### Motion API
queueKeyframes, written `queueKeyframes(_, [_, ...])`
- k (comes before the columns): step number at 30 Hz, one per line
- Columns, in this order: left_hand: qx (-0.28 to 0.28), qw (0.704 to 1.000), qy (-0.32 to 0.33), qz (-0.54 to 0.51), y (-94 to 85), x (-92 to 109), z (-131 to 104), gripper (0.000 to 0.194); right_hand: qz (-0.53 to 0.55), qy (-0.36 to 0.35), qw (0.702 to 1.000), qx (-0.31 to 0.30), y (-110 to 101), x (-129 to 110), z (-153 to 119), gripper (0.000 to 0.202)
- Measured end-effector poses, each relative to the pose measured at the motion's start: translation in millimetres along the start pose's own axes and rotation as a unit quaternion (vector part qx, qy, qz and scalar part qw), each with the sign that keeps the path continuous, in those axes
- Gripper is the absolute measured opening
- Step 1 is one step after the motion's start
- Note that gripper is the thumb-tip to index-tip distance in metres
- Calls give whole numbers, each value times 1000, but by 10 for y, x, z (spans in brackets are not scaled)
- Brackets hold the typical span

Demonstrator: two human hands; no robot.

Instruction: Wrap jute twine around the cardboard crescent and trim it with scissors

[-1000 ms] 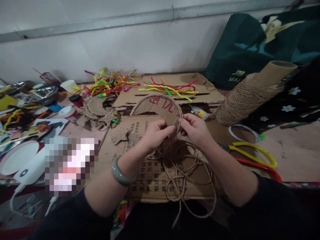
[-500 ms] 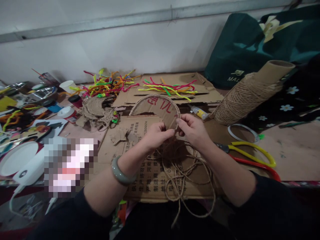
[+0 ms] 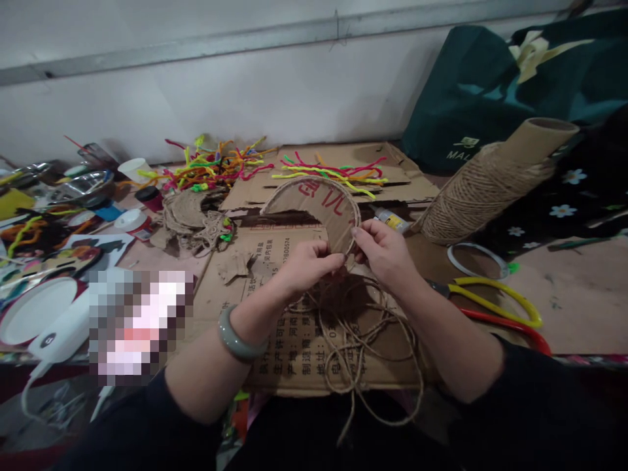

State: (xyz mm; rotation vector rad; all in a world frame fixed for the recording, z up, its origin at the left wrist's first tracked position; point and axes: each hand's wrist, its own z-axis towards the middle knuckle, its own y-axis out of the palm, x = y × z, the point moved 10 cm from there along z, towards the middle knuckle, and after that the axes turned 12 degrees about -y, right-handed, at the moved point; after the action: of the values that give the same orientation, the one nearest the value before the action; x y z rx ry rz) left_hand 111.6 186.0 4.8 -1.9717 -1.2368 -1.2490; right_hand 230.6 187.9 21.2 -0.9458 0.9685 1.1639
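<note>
My left hand (image 3: 314, 265) clamps the curved brown cardboard crescent (image 3: 338, 226) steady; my right hand (image 3: 380, 252) pinches its twine-lined outer edge, apparently pressing the twine flush.

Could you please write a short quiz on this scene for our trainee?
1. Which object do the left hand and right hand hold?
A) tilted twine-wrapped tube
B) curved brown cardboard piece edged with twine
C) dark green bag
2. True or false: a smooth grey-green bangle is on the left wrist.
3. Fill in: the large tool has looped handles, yellow and ____.
Key: 1 B; 2 true; 3 red.
</note>
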Motion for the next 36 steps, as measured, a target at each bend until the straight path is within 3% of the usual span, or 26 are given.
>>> queueKeyframes(7, [-46, 999, -3, 6, 12, -47, 42, 35, 31, -1, 999, 34, -84, -9, 36, 43])
queueKeyframes(14, [-40, 998, -18, 51, 54, -40, 0, 21, 35, -4, 998, 46, -100, -18, 42, 42])
queueKeyframes(19, [-50, 998, -24, 43, 57, -58, -1, 21, 44, -3, 998, 45, -96, -6, 49, 42])
queueKeyframes(28, [-130, 990, -52, 7, 149, -155, 4, 41, 73, -15, 994, 76, -148, -12, 69, 39])
queueKeyframes(36, [-124, 991, -49, -8, 148, -143, 14, 24, 67, -18, 995, 77, -156, -15, 75, 38])
